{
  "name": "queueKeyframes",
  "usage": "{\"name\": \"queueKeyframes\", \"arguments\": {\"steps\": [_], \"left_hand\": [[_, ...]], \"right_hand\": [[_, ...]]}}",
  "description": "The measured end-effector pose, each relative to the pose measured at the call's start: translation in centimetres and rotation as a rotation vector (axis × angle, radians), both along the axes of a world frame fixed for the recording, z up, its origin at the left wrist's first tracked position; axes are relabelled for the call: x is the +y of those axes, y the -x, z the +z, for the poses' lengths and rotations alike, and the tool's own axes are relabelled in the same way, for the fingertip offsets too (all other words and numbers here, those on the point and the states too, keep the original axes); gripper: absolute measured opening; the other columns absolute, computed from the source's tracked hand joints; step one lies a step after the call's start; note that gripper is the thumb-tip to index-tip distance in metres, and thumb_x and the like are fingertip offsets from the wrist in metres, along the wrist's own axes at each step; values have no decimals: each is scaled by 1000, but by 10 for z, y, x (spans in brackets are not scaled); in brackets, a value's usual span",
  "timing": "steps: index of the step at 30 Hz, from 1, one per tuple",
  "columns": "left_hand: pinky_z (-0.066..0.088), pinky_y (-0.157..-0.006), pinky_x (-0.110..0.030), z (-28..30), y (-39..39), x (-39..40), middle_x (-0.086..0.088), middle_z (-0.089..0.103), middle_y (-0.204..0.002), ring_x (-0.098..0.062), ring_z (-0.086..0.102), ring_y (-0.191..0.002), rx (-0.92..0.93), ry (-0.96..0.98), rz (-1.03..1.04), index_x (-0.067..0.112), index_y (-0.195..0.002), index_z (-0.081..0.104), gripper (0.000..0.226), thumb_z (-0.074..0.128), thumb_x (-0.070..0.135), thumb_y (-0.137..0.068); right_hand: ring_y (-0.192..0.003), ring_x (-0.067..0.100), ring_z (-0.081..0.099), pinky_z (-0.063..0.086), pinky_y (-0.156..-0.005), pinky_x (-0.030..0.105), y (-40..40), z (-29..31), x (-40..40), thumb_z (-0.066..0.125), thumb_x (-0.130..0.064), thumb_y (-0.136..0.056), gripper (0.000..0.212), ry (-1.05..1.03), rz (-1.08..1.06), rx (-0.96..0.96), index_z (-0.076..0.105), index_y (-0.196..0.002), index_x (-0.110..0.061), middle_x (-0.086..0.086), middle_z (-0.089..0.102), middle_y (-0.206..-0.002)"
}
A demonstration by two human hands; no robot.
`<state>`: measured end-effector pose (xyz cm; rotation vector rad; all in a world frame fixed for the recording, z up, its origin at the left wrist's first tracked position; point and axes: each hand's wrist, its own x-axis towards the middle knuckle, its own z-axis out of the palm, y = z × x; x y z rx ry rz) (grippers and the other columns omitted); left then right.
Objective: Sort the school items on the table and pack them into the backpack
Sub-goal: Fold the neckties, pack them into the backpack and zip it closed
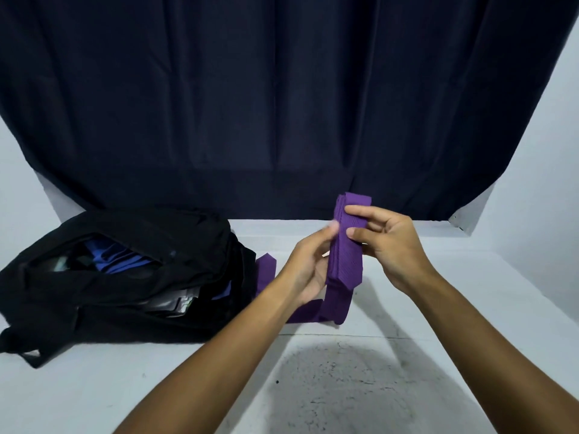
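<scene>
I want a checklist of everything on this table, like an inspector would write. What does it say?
Surface: white table, scuffed with dark marks near the front edge.
Job's things: long purple fabric tie, partly folded into a bundle held upright, its tail trailing on the table toward the bag; open black fabric backpack lying at the left, blue and dark items inside.
Clutter: nothing seen.
Hands: left hand holds the folded bundle from the left; right hand pinches it near the top.
Cables: nothing seen.
Surroundings: dark navy curtain behind the table, white walls at both sides.
</scene>
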<state>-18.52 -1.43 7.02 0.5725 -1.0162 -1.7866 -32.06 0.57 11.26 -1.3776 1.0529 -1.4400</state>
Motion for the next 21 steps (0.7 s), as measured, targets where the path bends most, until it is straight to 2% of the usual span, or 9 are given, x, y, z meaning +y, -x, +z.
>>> {"name": "queueKeyframes", "arguments": {"steps": [2, 5, 7, 9, 13, 16, 17, 19, 21], "left_hand": [[42, -103, -59, -2, 0, 5, -14, 66, -104, -24, 65, -89, -47, 122, -3, 6, -113, 65, 43, 71, 1, -72], [56, -88, -46, -4, 0, 5, -15, 61, -116, -21, 66, -89, -61, 180, 20, 5, -120, 61, 56, 63, -14, -68], [56, -89, -45, -4, -1, 4, -14, 60, -118, -21, 65, -92, -58, 196, 11, 6, -122, 61, 58, 63, -16, -69], [52, -96, -48, -5, -3, 2, -15, 59, -123, -25, 63, -99, -80, 212, -3, 7, -126, 59, 60, 65, -13, -70], [55, -86, -35, -5, -5, 4, -6, 59, -130, -21, 63, -111, -271, 213, 84, 16, -127, 59, 54, 76, 7, -77], [50, -69, -28, -12, -4, 12, -5, 65, -91, -15, 62, -81, -434, 302, 548, 12, -89, 63, 13, 72, 21, -85], [46, -62, -26, -17, -4, 16, -6, 63, -74, -14, 57, -67, -447, 327, 630, 10, -75, 59, 19, 67, 18, -90], [37, -47, -23, -24, 0, 30, -6, 58, -56, -13, 47, -47, -462, 238, 525, 9, -64, 55, 37, 55, 24, -98], [37, -42, -21, -27, 3, 38, -11, 67, -64, -18, 56, -47, -470, 4, 250, 7, -75, 62, 48, 41, 42, -101]], "right_hand": [[-80, 11, 68, 56, -72, 21, -1, -1, -1, 63, 14, -82, 37, 44, -30, 68, 70, -108, -10, 3, 73, -93], [-89, 13, 61, 52, -81, 19, -2, -4, -2, 69, 7, -79, 40, 117, -132, 274, 71, -103, -25, -1, 64, -108], [-92, 20, 64, 55, -82, 28, -1, -5, -4, 67, 8, -81, 42, 81, -117, 256, 71, -105, -26, 5, 64, -112], [-80, 23, 68, 58, -67, 29, -2, -2, -3, 61, 14, -83, 43, -40, -31, 124, 69, -112, -17, 13, 69, -102], [-72, 22, 67, 58, -63, 26, -1, 1, -4, 60, 17, -81, 45, -107, -52, 32, 67, -116, -9, 17, 70, -92], [-79, 19, 66, 56, -63, 22, 4, 6, -9, 60, 19, -80, 47, -100, -122, -107, 66, -117, -9, 11, 69, -96], [-82, 19, 66, 56, -64, 22, 6, 9, -11, 60, 19, -80, 47, -100, -132, -148, 66, -116, -10, 10, 69, -97], [-84, 20, 66, 58, -68, 27, 8, 12, -10, 59, 19, -80, 46, -94, -128, -202, 67, -113, -13, 8, 69, -98], [-83, 18, 65, 58, -68, 29, 6, 12, -8, 59, 19, -81, 45, -70, -110, -207, 67, -111, -14, 7, 68, -96]]}}
